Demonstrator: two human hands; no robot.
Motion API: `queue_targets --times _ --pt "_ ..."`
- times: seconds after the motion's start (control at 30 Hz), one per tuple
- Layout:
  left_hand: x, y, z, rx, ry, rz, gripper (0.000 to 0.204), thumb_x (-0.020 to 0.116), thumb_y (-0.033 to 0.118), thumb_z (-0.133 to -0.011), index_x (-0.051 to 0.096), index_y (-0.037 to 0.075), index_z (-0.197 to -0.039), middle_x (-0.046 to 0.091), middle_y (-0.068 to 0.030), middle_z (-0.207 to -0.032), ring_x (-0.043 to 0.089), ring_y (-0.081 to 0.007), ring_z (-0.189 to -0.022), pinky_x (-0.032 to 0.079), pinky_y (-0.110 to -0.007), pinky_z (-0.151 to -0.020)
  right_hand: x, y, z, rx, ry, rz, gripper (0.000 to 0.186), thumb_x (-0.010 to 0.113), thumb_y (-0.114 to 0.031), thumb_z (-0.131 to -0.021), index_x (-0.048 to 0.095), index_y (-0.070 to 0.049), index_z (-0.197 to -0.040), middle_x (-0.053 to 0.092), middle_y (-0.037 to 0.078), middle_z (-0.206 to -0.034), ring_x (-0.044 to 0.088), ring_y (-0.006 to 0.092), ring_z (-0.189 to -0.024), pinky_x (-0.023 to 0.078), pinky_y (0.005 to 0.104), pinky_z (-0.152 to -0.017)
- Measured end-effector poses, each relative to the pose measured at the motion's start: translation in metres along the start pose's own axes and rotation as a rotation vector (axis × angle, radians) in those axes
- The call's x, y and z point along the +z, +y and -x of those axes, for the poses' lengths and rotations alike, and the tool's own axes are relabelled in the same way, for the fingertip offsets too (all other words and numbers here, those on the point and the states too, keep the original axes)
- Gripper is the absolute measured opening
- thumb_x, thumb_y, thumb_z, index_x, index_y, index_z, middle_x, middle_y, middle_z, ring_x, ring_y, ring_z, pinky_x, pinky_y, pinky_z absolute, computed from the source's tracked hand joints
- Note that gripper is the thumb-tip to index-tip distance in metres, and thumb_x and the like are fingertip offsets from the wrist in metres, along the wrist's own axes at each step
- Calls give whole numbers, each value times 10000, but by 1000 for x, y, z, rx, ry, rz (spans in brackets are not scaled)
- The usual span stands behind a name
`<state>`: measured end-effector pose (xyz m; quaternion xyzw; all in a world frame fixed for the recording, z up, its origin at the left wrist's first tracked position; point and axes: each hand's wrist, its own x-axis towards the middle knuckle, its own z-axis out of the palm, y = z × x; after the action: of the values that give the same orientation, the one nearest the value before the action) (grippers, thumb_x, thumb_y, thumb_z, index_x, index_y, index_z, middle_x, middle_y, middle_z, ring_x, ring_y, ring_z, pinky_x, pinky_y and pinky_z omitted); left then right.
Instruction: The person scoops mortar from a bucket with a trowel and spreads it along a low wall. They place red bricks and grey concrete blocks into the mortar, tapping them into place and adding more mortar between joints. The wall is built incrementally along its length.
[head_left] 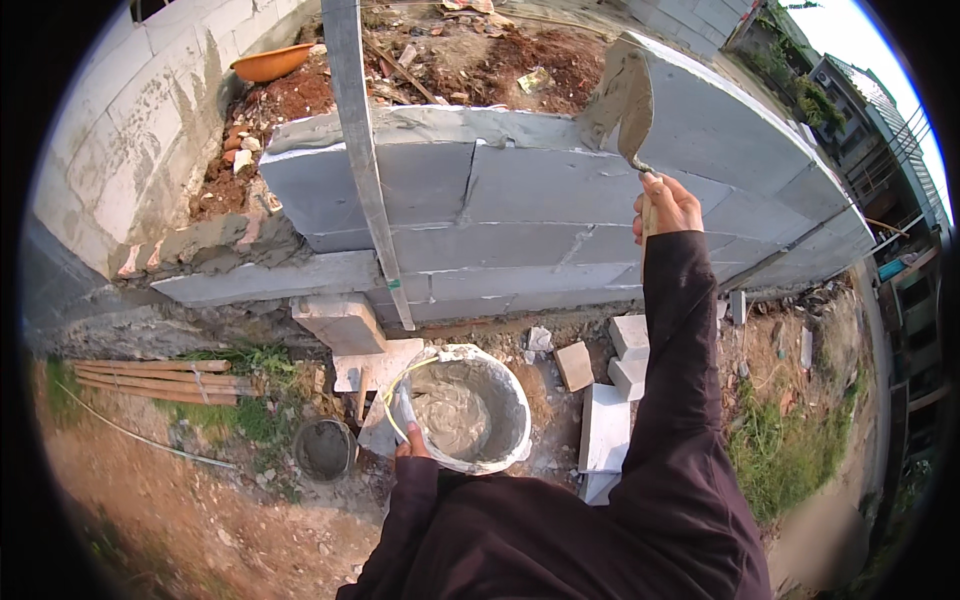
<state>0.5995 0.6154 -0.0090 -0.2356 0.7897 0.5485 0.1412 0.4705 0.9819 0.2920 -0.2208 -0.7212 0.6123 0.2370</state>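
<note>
My right hand point(668, 207) is closed round the handle of a trowel point(636, 112), whose mortar-smeared blade meets the end of a raised block where the wall steps up. A layer of wet mortar point(430, 125) covers the top of the lower course of the grey block wall point(420, 185). Down by my body, my left hand point(412, 445) grips the rim of a white bucket point(518, 405) with a yellow handle. Wet grey mortar point(450, 410) fills part of that bucket. The left fingertips are partly hidden behind the rim.
An upright metal straightedge point(362, 150) leans against the wall. Loose blocks point(605, 430) lie right of the bucket. A smaller black bucket point(325, 448) and bamboo poles point(160, 380) are at left. An orange basin point(270, 64) rests on soil behind the wall.
</note>
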Motion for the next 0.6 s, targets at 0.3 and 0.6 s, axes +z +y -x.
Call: queue_targets --times 0.3,0.6 --pt "-5 3 -7 1 -14 21 632 462 542 -886 410 10 -547 443 -64 -539 415 -148 -553 338 -366 -534 -44 8 -41 -28 -219 -57 323 530 -303 -875 574 -19 -1023 531 28 -649 490 103 -449 374 241 -395" --pt "-2 -2 -2 -4 -105 188 601 443 525 -901 568 -24 -689 567 -56 -592 494 -149 -577 398 -330 -572 -65 94 98 129 -673 859 323 572 -305 -821 607 -17 -962 610 98 -704 600 221 -583 473 325 -553"
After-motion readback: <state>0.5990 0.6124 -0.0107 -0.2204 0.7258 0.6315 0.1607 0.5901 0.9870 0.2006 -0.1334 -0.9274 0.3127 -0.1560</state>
